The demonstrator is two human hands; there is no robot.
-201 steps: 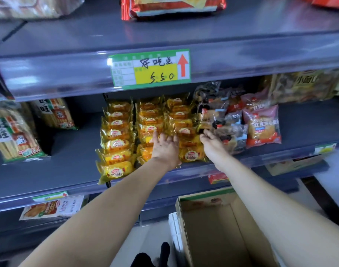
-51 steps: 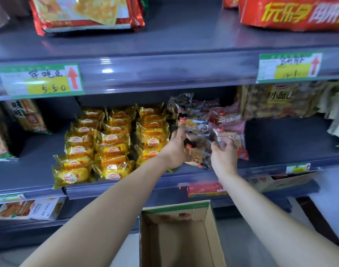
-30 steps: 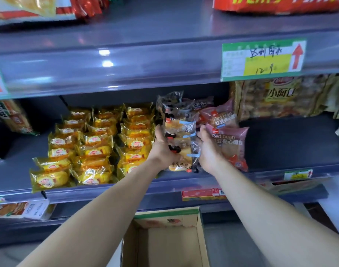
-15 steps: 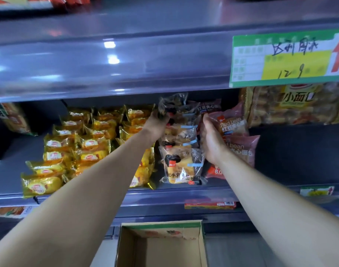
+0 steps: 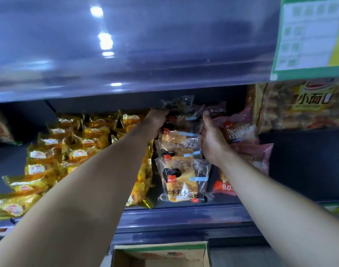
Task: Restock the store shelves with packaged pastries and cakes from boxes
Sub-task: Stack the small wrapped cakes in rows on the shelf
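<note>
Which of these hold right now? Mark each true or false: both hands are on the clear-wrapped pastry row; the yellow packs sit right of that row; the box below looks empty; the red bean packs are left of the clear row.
1. Both the left hand and right hand are on the clear-wrapped pastry row: true.
2. The yellow packs sit right of that row: false, they sit left of it.
3. The box looks empty: true, as far as shown.
4. The red bean packs are left of the row: false, they are right of it.
</note>
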